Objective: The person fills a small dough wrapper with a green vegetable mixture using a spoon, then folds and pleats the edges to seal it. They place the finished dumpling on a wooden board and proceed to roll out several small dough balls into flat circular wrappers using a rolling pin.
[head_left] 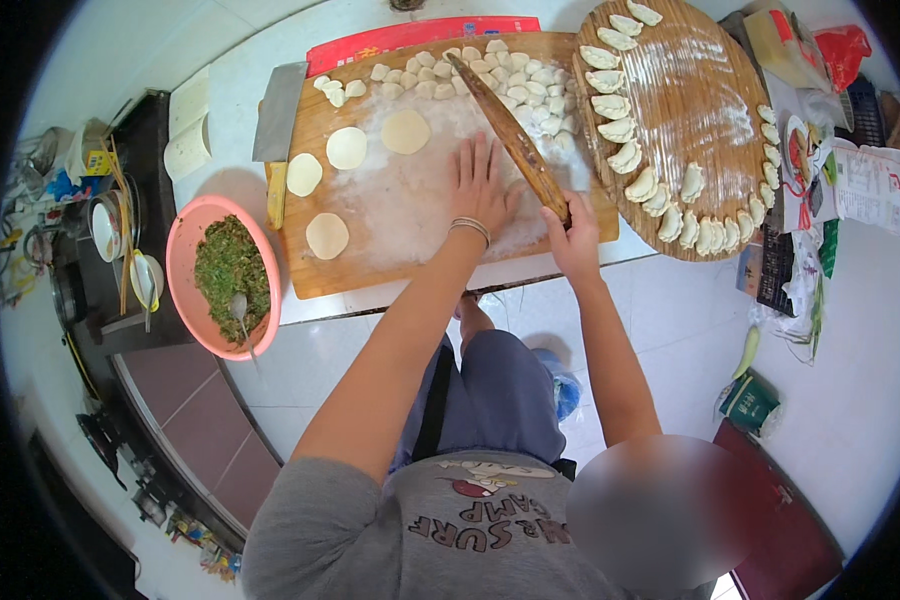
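My left hand [478, 190] rests on the floured wooden board [370, 268], palm down with fingers stretched out. It holds nothing that I can see. My right hand [575, 248] grips the near end of a long wooden rolling pin [508, 125], which slants away to the far left over the board. Several round dough wrappers [327, 236] lie at the board's left side. Small pieces of dough [535, 92] are heaped along its far right part, partly behind the pin. White flour [385, 205] covers the board's middle.
At the left, a pink bowl [182, 290] holds green chopped filling [228, 250] and a spoon [239, 306]. A cleaver [279, 115] lies across the board's left edge. Folded dumplings [610, 106] line the rim of a round wooden board [685, 110] at the right.
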{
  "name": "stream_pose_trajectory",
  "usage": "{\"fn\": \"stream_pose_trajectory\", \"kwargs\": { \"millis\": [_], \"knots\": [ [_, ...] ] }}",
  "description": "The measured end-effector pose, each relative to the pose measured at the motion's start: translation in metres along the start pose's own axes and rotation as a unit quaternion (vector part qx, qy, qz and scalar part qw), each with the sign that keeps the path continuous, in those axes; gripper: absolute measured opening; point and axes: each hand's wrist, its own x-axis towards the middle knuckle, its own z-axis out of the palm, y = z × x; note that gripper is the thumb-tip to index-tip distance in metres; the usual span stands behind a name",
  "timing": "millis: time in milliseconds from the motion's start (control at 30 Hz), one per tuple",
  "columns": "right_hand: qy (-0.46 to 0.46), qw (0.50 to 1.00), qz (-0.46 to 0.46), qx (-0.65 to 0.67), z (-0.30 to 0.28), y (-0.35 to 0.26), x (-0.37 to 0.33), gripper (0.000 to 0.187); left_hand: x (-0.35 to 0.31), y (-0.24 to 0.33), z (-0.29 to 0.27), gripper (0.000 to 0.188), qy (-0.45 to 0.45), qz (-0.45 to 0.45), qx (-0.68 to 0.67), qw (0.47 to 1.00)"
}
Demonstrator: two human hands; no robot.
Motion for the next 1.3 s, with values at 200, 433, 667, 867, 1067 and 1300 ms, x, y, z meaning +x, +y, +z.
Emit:
{"fn": "stream_pose_trajectory", "kwargs": {
  "millis": [200, 433, 667, 867, 1067, 1300],
  "knots": [
    [-0.055, 0.993, -0.015, -0.102, -0.015, 0.002, 0.009, 0.031, -0.012, -0.025, -0.024, 0.073, 0.089, -0.05, -0.259, 0.961],
    [-0.205, 0.93, -0.171, -0.253, 0.014, 0.011, 0.016, 0.041, -0.063, -0.087, -0.079, 0.065, 0.045, -0.022, -0.041, 0.998],
    [-0.179, 0.922, -0.18, -0.292, 0.023, 0.004, 0.016, 0.061, -0.063, -0.097, -0.071, 0.069, -0.049, -0.007, -0.006, 0.999],
    [-0.145, 0.92, -0.187, -0.313, 0.035, -0.005, 0.028, 0.062, -0.066, -0.104, -0.067, 0.071, -0.047, -0.025, 0.007, 0.999],
    [-0.172, 0.908, -0.173, -0.34, 0.029, -0.002, 0.006, 0.059, -0.08, -0.099, -0.076, 0.068, -0.059, -0.002, 0.005, 0.998],
    [-0.214, 0.936, -0.128, -0.249, 0.027, 0.012, 0.01, 0.038, -0.054, -0.084, -0.079, 0.068, 0.055, -0.021, -0.052, 0.997]
  ]
}}
